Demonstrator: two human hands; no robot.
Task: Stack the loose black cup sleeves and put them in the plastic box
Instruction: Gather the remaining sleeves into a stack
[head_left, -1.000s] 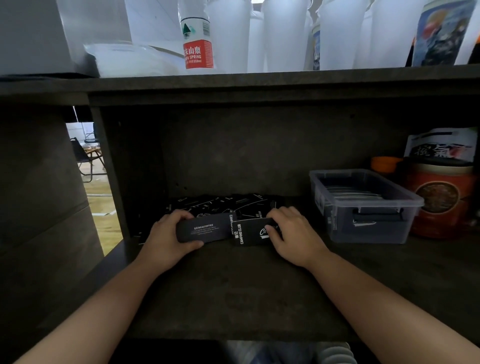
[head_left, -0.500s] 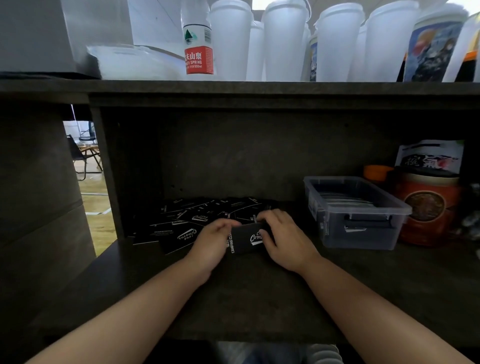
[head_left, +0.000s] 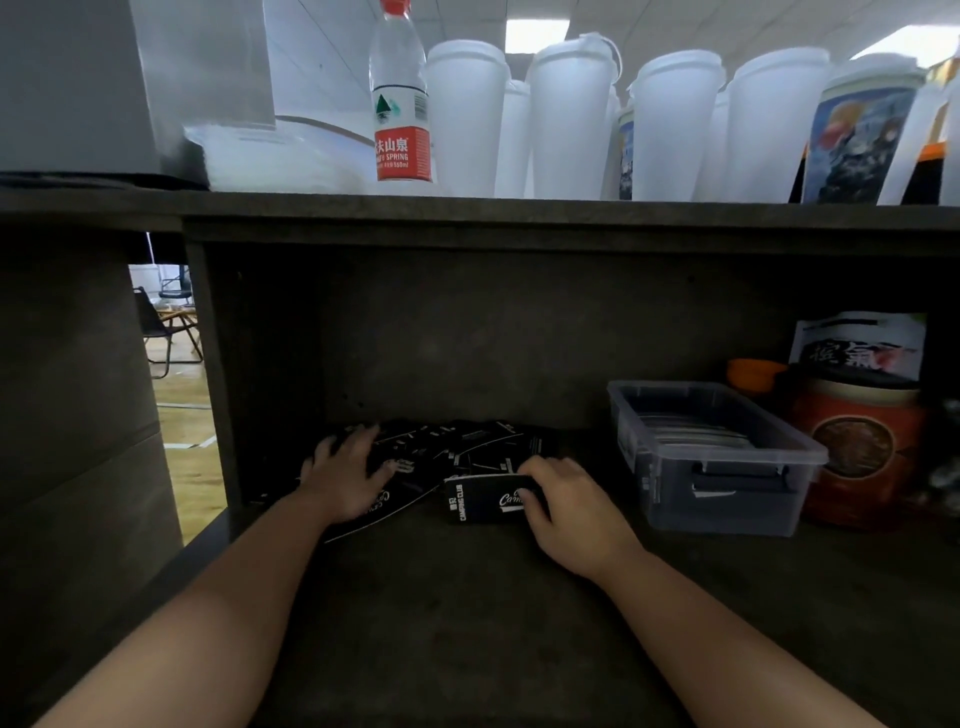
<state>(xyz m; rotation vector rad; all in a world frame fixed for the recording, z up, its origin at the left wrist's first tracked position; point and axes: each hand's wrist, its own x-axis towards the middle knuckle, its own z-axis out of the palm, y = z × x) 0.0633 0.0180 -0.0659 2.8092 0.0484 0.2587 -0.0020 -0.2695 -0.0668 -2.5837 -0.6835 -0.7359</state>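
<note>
Loose black cup sleeves (head_left: 467, 447) with white print lie scattered at the back of the dark lower shelf. My left hand (head_left: 347, 478) rests flat on the left part of that pile, fingers spread. My right hand (head_left: 566, 512) grips a small stack of black sleeves (head_left: 480, 501) standing on edge on the shelf, just in front of the pile. To the right stands the clear plastic box (head_left: 727, 499), open on top, with a row of sleeves inside.
A red-orange canister (head_left: 857, 457), an orange lid and a printed packet stand right of the box. The shelf board (head_left: 467, 210) above carries a water bottle (head_left: 401, 104) and several white cups. A side panel (head_left: 213, 374) closes the left.
My left hand let go of the stack and moved left and back onto the loose pile. My right hand kept hold of the stack. The camera tilted upward.
</note>
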